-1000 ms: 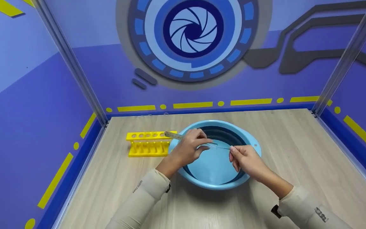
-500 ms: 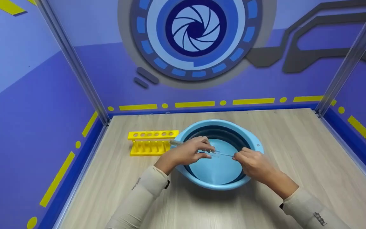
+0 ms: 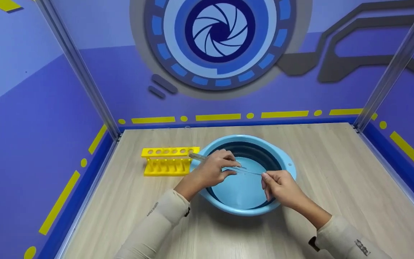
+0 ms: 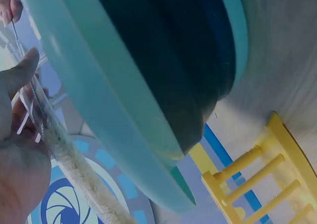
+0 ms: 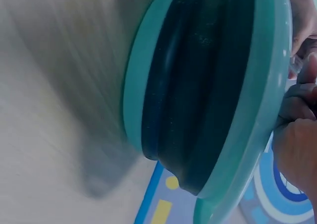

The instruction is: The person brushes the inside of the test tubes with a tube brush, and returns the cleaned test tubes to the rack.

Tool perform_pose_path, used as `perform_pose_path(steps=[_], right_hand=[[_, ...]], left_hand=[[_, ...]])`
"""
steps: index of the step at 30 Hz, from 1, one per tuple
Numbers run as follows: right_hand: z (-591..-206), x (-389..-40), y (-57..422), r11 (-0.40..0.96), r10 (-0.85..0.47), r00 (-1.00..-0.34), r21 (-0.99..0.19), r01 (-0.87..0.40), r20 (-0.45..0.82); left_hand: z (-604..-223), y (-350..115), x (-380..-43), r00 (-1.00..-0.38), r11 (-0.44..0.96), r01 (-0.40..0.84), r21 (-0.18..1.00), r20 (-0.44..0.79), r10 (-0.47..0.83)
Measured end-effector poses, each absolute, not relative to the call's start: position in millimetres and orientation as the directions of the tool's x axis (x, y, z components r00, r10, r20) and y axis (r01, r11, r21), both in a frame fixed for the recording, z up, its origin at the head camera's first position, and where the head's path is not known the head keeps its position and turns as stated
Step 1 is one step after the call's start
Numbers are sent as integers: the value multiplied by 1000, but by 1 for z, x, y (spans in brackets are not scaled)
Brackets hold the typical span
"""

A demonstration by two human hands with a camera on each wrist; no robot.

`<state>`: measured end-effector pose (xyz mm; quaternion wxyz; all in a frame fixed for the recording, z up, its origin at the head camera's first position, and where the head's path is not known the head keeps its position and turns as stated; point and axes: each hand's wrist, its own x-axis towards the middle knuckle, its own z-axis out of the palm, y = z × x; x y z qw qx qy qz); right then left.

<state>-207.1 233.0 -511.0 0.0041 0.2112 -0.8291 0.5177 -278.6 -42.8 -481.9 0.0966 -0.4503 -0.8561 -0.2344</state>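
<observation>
My left hand [image 3: 212, 169] holds a clear test tube [image 3: 197, 157] tilted over the light blue basin [image 3: 243, 211]. In the left wrist view, pale bristles of a test tube brush [image 4: 81, 177] fill the tube, and the brush's twisted wire runs out of its mouth past my thumb. The far end of that wire is pinched between the thumb and fingers of my right hand [image 3: 282, 187], over the basin's right side. Only the curled fingers and back of the right hand show in the right wrist view, beyond the basin's rim.
Left of the basin stands a yellow test tube rack [image 3: 171, 152], close to its rim. A faint clear ring [image 3: 187, 127] shows above the rack. Blue and purple panels wall the wooden table [image 3: 120, 201] at the back and sides.
My right hand turned knuckles-up and back again while keeping hold of the wire. The left hand dipped slightly and rose, still holding the tube. Basin and rack stay put.
</observation>
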Motion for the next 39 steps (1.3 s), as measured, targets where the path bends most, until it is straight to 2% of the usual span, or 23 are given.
perform_pose_path(steps=[2, 5, 10, 14, 18, 23, 26, 30, 37, 39], right_hand=[[-510, -206, 231, 394, -343, -913, -848, -355, 223], [-513, -205, 228, 430, -348, -889, -793, -432, 296], [-522, -205, 225, 455, -358, -799, -656, -601, 484], [-528, -208, 226, 484, -370, -679, -492, -724, 634], [-531, -210, 229, 474, -400, -549, -347, -810, 734], [-531, -215, 236, 448, -453, -406, -191, -873, 793], [-531, -216, 242, 442, -475, -357, -132, -887, 804], [-531, -216, 248, 443, -478, -354, -127, -887, 804], [-528, -211, 257, 487, -447, -431, -191, -852, 784], [-528, -211, 261, 492, -445, -434, -190, -849, 784]], left_hand=[[-483, -45, -279, -572, 482, 820, 310, 386, 724], [-484, -49, -278, -580, 484, 813, 324, 371, 725], [-483, -53, -279, -592, 480, 796, 368, 316, 741], [-482, -55, -281, -591, 450, 776, 441, 260, 764], [-479, -56, -282, -580, 426, 752, 502, 199, 790], [-473, -58, -284, -562, 407, 733, 546, 147, 814], [-470, -61, -285, -561, 413, 717, 562, 114, 820], [-469, -66, -287, -575, 423, 694, 583, 96, 812], [-470, -73, -288, -589, 418, 686, 595, 117, 800], [-471, -74, -289, -589, 415, 686, 598, 122, 799]])
